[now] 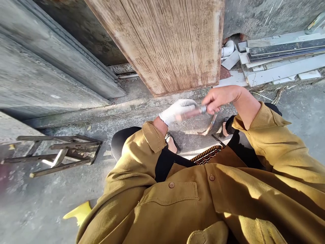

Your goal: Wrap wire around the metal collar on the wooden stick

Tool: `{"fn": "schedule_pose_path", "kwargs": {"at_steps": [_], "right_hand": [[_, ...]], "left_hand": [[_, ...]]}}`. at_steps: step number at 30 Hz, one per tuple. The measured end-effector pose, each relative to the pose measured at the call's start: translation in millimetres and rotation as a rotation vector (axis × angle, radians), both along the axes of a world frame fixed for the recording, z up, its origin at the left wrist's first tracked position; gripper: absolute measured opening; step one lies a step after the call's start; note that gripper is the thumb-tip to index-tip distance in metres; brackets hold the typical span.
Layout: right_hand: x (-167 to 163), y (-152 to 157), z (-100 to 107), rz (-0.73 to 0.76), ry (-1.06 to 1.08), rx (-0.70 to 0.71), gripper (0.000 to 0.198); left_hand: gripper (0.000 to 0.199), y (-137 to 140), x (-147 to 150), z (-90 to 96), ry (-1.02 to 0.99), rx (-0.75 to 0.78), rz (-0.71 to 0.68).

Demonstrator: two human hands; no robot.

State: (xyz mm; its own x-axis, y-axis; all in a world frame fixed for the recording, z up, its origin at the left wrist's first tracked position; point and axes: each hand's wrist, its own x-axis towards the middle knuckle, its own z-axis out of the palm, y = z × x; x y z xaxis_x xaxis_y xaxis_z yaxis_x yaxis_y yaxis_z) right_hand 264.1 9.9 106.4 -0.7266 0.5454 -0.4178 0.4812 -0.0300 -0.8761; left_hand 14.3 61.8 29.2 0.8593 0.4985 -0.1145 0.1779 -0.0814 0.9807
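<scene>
My left hand [180, 109] wears a white knitted glove, its fingers curled and pressed together, with the palm side hidden. Bare and closed, my right hand [220, 97] grips a short tool with a reddish-brown handle [189, 114] and a greyish collar. That handle is smeared by motion and crosses in front of the gloved hand; whether the glove grips it is unclear. Just beyond both hands stands a worn plank panel [175, 51] with flaking brown finish. On the ground below my right hand lies a tool with a pale head [207, 130], partly hidden.
To the left, a small wooden stool [68, 147] lies on its side on the concrete. Grey slabs [50, 64] lean at the upper left. White and dark boards [284, 57] are stacked at right beside a white pipe [228, 49]. Something yellow [79, 212] lies at lower left.
</scene>
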Motion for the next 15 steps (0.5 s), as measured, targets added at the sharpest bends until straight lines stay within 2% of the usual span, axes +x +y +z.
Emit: {"fn": "schedule_pose_path", "kwargs": {"at_steps": [2, 4, 5, 7, 9, 11, 13, 15], "right_hand": [[4, -2, 1, -0.370, 0.257, 0.100, 0.044], [8, 1, 0, -0.738, 0.429, 0.177, 0.049], [10, 3, -1, -0.881, 0.441, 0.207, 0.048], [16, 11, -5, -1.065, 0.304, 0.266, 0.040], [20, 20, -11, -1.122, 0.066, 0.304, 0.032], [20, 26, -17, -1.100, -0.126, 0.345, 0.031], [16, 27, -19, -0.950, -0.380, 0.400, 0.029], [5, 22, -19, -0.652, -0.658, 0.374, 0.026]], "left_hand": [[0.048, -4, 4, -3.2, -0.095, -0.110, 0.042], [0.040, -8, 5, -0.7, -0.069, -0.136, 0.021], [0.035, -8, 5, 2.8, -0.027, -0.123, -0.011], [0.030, -8, 1, 13.1, 0.042, -0.076, -0.075], [0.031, -6, -6, 25.5, 0.067, -0.020, -0.099], [0.031, -3, -14, 37.1, 0.095, 0.056, -0.105], [0.030, 0, -22, 45.8, 0.124, 0.126, -0.102], [0.029, 1, -28, 50.9, 0.123, 0.167, -0.058]]}}
